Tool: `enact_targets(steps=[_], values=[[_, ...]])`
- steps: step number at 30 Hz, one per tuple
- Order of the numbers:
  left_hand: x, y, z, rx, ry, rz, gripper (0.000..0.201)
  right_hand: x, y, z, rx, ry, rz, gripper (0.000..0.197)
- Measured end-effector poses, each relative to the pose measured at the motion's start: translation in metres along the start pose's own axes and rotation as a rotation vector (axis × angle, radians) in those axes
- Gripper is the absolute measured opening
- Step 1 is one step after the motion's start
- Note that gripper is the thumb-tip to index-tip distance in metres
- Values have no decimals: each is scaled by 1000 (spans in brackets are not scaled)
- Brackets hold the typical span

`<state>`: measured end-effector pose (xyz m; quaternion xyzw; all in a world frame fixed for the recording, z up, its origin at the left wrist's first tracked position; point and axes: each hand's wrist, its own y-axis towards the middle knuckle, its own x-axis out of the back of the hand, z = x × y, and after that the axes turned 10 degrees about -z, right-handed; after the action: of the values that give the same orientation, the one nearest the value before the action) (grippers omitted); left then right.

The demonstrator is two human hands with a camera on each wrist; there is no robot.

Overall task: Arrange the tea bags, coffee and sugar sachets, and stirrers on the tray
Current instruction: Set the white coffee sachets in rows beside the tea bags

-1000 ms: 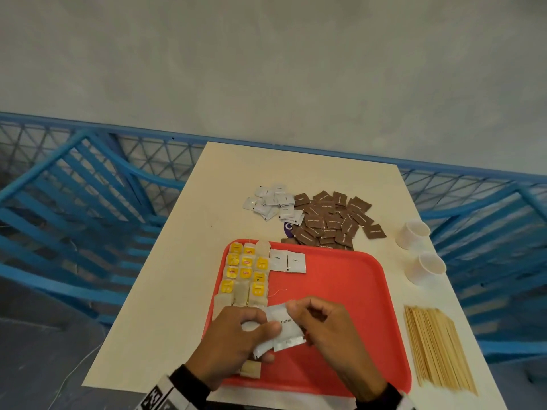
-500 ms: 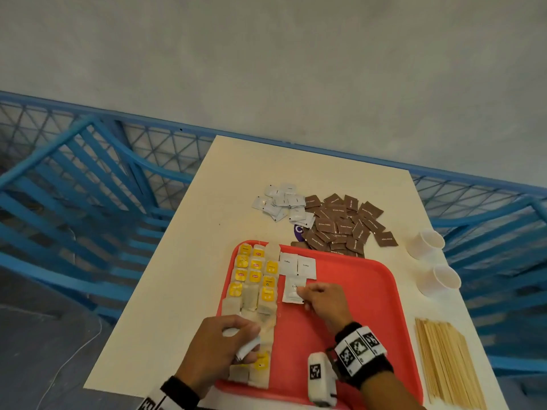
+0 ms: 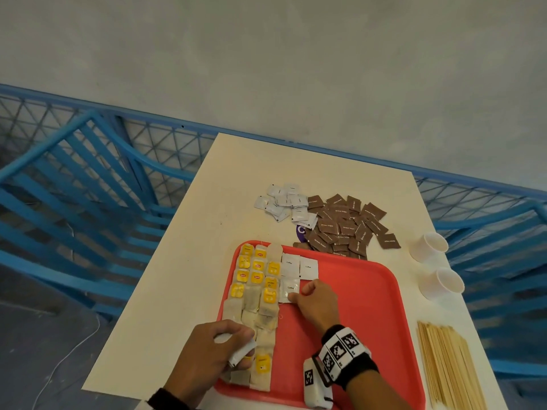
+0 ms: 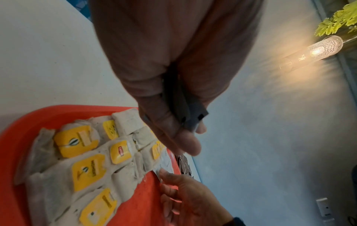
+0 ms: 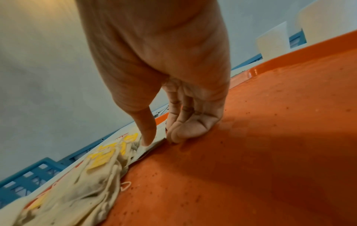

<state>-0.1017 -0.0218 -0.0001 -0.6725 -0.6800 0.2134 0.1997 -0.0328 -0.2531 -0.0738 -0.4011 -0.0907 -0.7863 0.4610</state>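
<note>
A red tray [image 3: 364, 306] lies on the table's near half. Tea bags [image 3: 257, 291] with yellow tags fill its left side in columns. Two white coffee sachets [image 3: 299, 265] lie side by side at the tray's far edge, and a third coffee sachet [image 3: 288, 287] lies just below them. My right hand [image 3: 299, 292] pinches its near right corner, thumb on top [image 5: 146, 141], fingers curled at its edge. My left hand [image 3: 239, 347] hovers over the near tea bags and grips a small stack of white sachets [image 3: 241, 352], seen dark between thumb and fingers [image 4: 190, 116].
On the table beyond the tray lie a heap of white sachets [image 3: 284, 202] and a heap of brown sugar sachets [image 3: 346, 226]. Two white paper cups [image 3: 429, 247] [image 3: 444, 285] stand at the right. Wooden stirrers [image 3: 450, 368] lie near the right edge. Blue railing surrounds the table.
My right hand took one sachet from the stack, moved it forward and set it down on the tray below the first two. My left hand shifted left over the tea bags.
</note>
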Motion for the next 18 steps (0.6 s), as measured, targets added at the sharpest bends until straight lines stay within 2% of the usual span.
enact_targets(steps=[5, 7, 9, 11, 13, 15, 17, 18], values=[[-5, -4, -5, -2, -63, 39, 15, 9, -3, 4, 9, -7, 23, 26], [-7, -4, -11, 23, -152, 89, 15, 26, -9, 11, 59, 11, -2, 19], [-10, -4, -15, 49, -242, 152, 23, 51, -22, 18, 159, 33, -7, 14], [-17, -6, -20, 45, -316, 223, 30, 79, -42, 24, 282, 83, 59, 15], [-30, -10, -26, 16, -372, 264, 42, 102, -68, 29, 329, 210, 174, 18], [-46, -16, -30, -34, -342, 250, 51, 115, -88, 28, 315, 297, 240, 27], [-62, -23, -33, -113, -212, 224, 44, 118, -101, 23, 321, 318, 240, 37], [-69, -27, -34, -147, -148, 211, 36, 119, -104, 20, 320, 353, 223, 33]])
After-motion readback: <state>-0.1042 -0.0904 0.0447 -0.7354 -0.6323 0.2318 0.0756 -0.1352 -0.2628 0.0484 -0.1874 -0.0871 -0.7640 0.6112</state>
